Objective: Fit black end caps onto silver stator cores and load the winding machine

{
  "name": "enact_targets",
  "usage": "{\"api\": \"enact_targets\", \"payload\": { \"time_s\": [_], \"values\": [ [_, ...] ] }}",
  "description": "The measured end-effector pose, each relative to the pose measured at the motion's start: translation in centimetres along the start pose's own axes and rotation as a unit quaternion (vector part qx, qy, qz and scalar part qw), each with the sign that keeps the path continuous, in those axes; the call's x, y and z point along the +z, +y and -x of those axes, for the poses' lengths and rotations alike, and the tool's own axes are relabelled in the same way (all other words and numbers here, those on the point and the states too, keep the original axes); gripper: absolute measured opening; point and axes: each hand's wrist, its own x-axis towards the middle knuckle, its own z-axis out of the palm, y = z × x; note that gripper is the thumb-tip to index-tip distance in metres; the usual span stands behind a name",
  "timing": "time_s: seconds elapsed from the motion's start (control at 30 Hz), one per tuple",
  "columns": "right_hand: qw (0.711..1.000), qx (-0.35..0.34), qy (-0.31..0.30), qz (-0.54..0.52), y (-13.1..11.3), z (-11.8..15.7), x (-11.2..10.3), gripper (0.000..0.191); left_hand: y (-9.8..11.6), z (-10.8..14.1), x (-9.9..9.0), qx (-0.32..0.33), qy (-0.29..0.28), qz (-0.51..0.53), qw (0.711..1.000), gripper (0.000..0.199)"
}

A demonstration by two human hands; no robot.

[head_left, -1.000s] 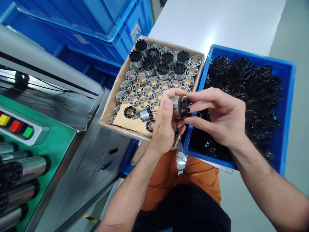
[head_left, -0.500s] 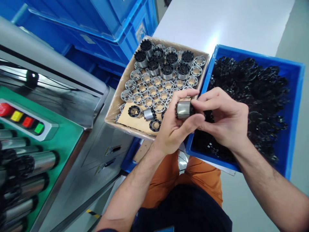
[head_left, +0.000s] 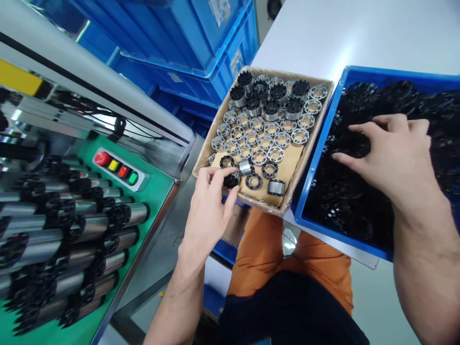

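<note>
Left hand [head_left: 210, 206]: fingers grasping one black-ended cylinder [head_left: 232, 180], in carton [head_left: 315, 132]. Right hand [head_left: 391, 155]: fingers parted over black ring parts [head_left: 362, 206], blue bin [head_left: 341, 236].

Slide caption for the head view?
Left hand at a dark part in the cardboard box, right hand open over blue bin.

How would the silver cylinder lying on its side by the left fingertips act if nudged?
The silver cylinder would probably roll, being round and lying on its side on the tan sheet. Its metallic shine suggests stiffness, and perhaps some weight for its size. Its black teeth look small and might snag.
</note>
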Motion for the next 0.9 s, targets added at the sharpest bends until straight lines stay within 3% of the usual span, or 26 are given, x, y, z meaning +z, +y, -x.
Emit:
{"api": "enact_targets", "payload": {
  "time_s": [0.13, 0.23, 0.3, 0.37, 0.47, 0.57, 0.67, 0.73, 0.8, 0.83, 0.9],
  "values": [
    [1.000, -0.002, -0.005, -0.016, 0.5, -0.7, -0.1, 0.056, 0.5, -0.5, -0.4, 0.019, 0.032, -0.001, 0.999, 0.039],
    [0.999, -0.021, -0.008, -0.045, 0.7, -0.9, 0.1, 0.035, 2.1, -3.2, -0.7, 0.054, 0.046, 0.016, 0.997, 0.037],
    [0.998, -0.046, 0.006, -0.051, 0.6, -0.8, 0.4, 0.025, 3.8, -6.0, -0.3, 0.074, 0.011, 0.014, 0.997, 0.027],
    [0.997, -0.060, 0.006, -0.047, 0.3, -0.6, 0.7, 0.022, 5.8, -9.2, 0.5, 0.078, -0.065, -0.028, 0.994, 0.023],
    [0.997, -0.056, -0.008, -0.042, -0.1, -0.4, 0.6, 0.023, 8.4, -13.4, 1.8, 0.071, -0.172, -0.129, 0.974, 0.035],
    [0.998, -0.040, 0.000, -0.053, -0.4, -0.4, 0.1, 0.025, 9.4, -15.6, 2.5, 0.079, -0.208, -0.199, 0.955, 0.041],
    [0.996, -0.043, 0.028, -0.074, -0.4, -0.4, -0.7, 0.026, 8.3, -16.1, 2.4, 0.111, -0.208, -0.202, 0.951, 0.035],
    [0.991, -0.041, 0.068, -0.103, -0.2, -0.4, -1.2, 0.025, 6.9, -15.8, 2.1, 0.132, -0.159, -0.129, 0.970, 0.028],
    [0.980, -0.035, 0.125, -0.153, 0.0, -0.5, -1.5, 0.019, 5.8, -14.9, 1.9, 0.139, -0.075, 0.037, 0.987, 0.021],
    [0.969, -0.034, 0.154, -0.188, 0.1, -0.6, -1.6, 0.015, 5.6, -14.4, 1.9, 0.125, -0.040, 0.147, 0.980, 0.021],
    [0.939, -0.038, 0.190, -0.285, 0.0, -0.8, -1.4, 0.006, 5.9, -13.1, 2.3, 0.065, -0.022, 0.371, 0.926, 0.025]
  ]
}}
